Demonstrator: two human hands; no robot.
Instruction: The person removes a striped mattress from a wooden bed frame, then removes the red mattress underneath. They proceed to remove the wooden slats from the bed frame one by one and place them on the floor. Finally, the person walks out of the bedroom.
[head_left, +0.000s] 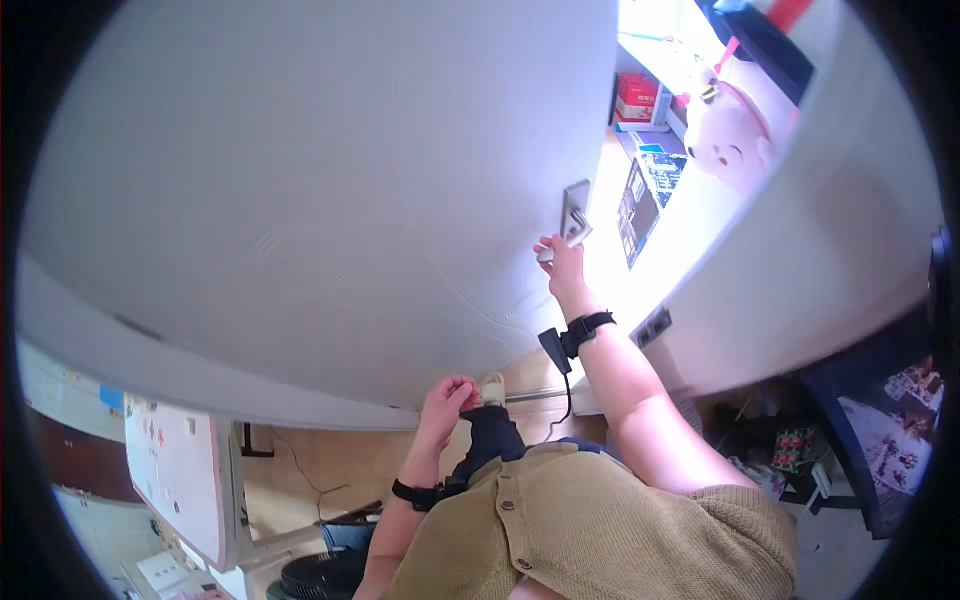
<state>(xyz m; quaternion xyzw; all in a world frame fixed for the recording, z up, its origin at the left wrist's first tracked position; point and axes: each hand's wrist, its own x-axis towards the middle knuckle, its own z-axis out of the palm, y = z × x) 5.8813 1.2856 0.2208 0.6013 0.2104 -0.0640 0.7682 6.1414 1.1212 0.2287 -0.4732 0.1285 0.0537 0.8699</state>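
A large white door stands partly open in front of me. My right hand is closed round its silver lever handle, arm stretched forward. Beside the door's lower edge hangs my left hand, its fingers curled in with nothing seen in them. Both wrists carry black straps. The right strap bears a small black device with a cable running down from it.
Through the gap at the right are a pink plush toy, a red box and dark printed sheets. A strike plate sits on the frame. Behind left stands a white board; behind right, a dark fabric item.
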